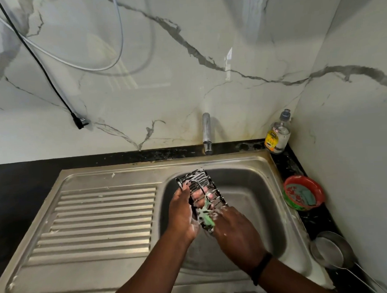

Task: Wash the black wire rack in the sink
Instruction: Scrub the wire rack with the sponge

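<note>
White marble-veined wall panels back a black countertop holding a stainless steel sink with a ribbed drainboard to its left. Your left hand is closed around the near left edge of the black wire rack, fingers showing through its wires, and holds it tilted above the basin with its far end raised toward the faucet. Your right hand grips a green scrubber and presses it against the rack's lower end; a dark band sits on that wrist. White suds coat the rack, the scrubber and both hands. Outward from the basin, a red bowl rests on the counter just right of the sink rim, and a steel strainer lies nearer you on the same side. A soap bottle stands in the back right corner. A black cord with plug and a white cable hang against the wall at left.
</note>
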